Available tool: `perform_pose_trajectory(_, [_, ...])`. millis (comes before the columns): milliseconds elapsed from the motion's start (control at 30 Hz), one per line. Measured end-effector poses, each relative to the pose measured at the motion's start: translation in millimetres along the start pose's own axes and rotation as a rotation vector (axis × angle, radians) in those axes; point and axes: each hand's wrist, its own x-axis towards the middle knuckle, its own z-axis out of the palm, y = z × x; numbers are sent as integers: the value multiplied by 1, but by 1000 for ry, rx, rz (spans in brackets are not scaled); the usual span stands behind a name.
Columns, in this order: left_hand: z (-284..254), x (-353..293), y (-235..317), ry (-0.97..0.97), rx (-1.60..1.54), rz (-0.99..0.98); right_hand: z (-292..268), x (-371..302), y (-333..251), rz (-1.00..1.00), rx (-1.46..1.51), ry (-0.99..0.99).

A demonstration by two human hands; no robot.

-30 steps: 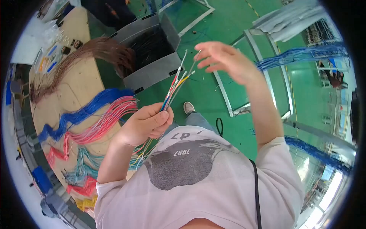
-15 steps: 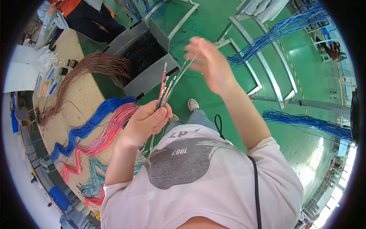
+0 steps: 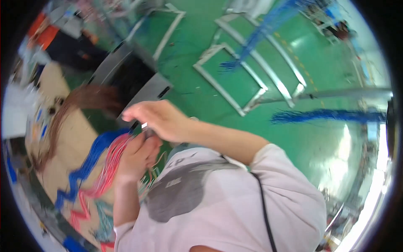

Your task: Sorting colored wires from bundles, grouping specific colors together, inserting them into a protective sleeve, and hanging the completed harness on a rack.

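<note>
A: What do your hands hold on this workshop floor?

B: Your left hand (image 3: 136, 156) curls around a slim bundle of thin multicoloured wires (image 3: 145, 125), a white tip and a greyish part blurred above the fist, loose lengths trailing below. Your right hand (image 3: 166, 122) crosses over those upper ends, fingers stretched leftward; whether it pinches a wire, motion blur leaves us unable to tell.

A: And what serves you best here?

B: Probably a snug left grip just below the ends, tight enough to stop slipping yet loose enough not to kink a strand. Light right fingertips should help you bring the tips level, and stillness would let you check each one.

A: What surrounds you?

B: Beside your left fist, red-and-white wires (image 3: 111, 157) and bright blue wires (image 3: 94, 153) drape across a pale wooden table (image 3: 79, 130). Past them stands an open grey box (image 3: 149, 94) with a dark interior.

A: Any lettering?

B: Your white short-sleeved T-shirt (image 3: 235, 185) carries characters around a dark grey printed patch (image 3: 176, 199), too smeared to read surely. No brand or label is legible elsewhere.
</note>
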Motion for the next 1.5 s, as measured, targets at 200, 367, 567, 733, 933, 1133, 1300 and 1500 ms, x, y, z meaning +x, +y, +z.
perform_pose_trajectory(200, [-10,23,-14,30,-84,-30,5,-3,5,150,38,-61])
perform_pose_trajectory(367, [-18,37,-27,130,-316,57,-142,-15,64,451,241,694])
perform_pose_trajectory(567, [-22,58,-48,121,-565,-143,-344,-17,59,469,-1131,1337])
perform_pose_trajectory(733, [-17,72,-55,64,-571,-164,-354,5,47,657,-1173,1419])
perform_pose_trajectory(933, [-7,84,-58,15,-545,-232,-398,-6,56,695,-1103,1513])
perform_pose_trajectory(1133, [-6,91,-62,4,-563,-223,-335,-25,26,471,-802,919])
perform_pose_trajectory(1300, [11,114,-57,97,-420,-301,-192,-29,53,449,-296,414])
perform_pose_trajectory(1500, [-15,152,-54,213,-784,-194,-90,-68,23,569,54,153])
